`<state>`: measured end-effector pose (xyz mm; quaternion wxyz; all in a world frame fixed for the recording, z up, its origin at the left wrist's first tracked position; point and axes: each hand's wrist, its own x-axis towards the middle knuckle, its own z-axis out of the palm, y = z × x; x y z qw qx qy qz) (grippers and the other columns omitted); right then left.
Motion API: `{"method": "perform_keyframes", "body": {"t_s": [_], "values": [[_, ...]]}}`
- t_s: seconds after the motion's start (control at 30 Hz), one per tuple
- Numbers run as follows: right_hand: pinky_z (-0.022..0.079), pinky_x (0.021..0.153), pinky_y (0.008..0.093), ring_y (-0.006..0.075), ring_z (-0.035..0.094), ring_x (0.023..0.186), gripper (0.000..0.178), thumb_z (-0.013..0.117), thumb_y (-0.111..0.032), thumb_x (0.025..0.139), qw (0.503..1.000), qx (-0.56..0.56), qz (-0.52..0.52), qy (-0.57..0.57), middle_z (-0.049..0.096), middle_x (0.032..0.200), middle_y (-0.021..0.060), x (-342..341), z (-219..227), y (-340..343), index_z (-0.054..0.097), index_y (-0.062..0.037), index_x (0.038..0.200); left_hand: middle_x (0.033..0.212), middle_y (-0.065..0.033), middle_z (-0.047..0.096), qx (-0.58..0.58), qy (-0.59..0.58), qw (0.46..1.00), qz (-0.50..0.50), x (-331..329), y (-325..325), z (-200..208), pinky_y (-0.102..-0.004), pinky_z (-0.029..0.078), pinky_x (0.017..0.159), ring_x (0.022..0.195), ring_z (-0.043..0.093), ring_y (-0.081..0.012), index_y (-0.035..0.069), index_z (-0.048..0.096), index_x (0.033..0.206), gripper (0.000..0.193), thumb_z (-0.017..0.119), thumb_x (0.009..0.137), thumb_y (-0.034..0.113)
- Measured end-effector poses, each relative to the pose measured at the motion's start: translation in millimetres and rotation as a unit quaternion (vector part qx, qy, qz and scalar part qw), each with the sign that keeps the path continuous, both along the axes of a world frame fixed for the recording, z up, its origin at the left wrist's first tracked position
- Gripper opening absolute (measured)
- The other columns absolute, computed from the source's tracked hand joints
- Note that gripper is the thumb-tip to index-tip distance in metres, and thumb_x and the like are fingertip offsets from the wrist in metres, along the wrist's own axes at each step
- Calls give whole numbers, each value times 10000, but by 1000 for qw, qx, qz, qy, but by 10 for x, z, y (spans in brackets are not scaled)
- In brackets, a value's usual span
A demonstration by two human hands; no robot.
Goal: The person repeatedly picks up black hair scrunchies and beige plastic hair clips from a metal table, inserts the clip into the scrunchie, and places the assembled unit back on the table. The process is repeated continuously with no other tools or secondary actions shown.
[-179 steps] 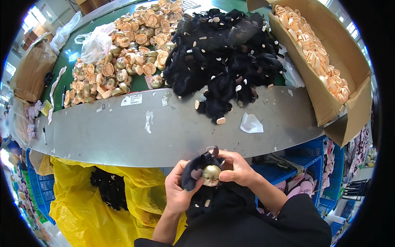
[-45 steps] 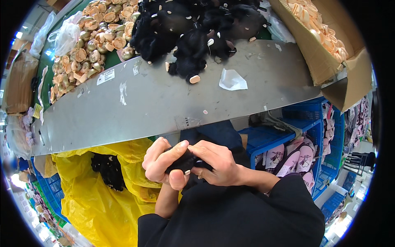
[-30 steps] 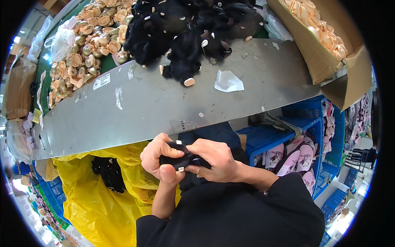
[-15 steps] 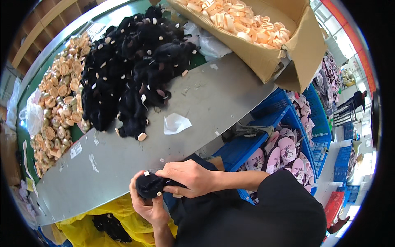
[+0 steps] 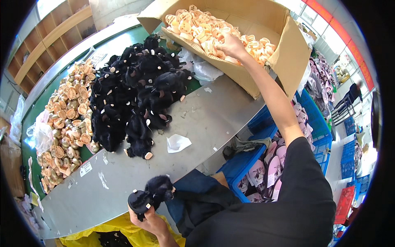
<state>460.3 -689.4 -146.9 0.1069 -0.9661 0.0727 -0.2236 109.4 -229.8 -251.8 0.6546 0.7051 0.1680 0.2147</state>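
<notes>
My left hand (image 5: pixel 150 222) is closed around a black plush piece (image 5: pixel 154 192) with small pale tabs on it, near the front edge of the metal table. The piece has a rounded, smooth lower end and a fluffy upper part. My right arm stretches far over to the cardboard box (image 5: pixel 247 76). In the box, my right hand (image 5: pixel 231 45) has its bent fingers down among peach plastic pieces (image 5: pixel 197 29), pinching at one; the fingertips are partly hidden. A large heap of black plush pieces (image 5: pixel 135 82) lies on the table beyond my left hand.
Left of the plush heap are gold and peach rounded plastic shells (image 5: pixel 61 136). A white scrap (image 5: pixel 178 143) lies on the metal tabletop (image 5: pixel 135 175). Blue crates (image 5: pixel 242 164) with pink slipper-like pieces (image 5: pixel 257 173) stand at the right. A yellow bag (image 5: pixel 127 228) hangs below the table edge.
My right hand has let go of the black plush piece and moved up and right into the box. My left hand still holds the piece, now lower, with more of it showing.
</notes>
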Motion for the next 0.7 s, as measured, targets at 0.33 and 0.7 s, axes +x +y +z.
{"method": "perform_keyframes", "body": {"t_s": [0.33,0.7], "values": [[415,554,204,44,505,573,310,532,-288,1082,845,461,268,-39,560,693,-25,-968,257,1136,703,-33,1047,910,-81,646,-62,29,996,-63,199,-49,249,-289,496,841,872,600,-164,-78,648,1017,385,582,739,180],[445,500,418,352,605,542,453,527,-274,1068,798,339,492,79,553,581,161,-2416,-304,3116,563,-29,688,832,8,621,-139,54,970,-190,118,-93,308,-217,453,724,776,536,-66,-56,645,985,272,647,736,53]]}}
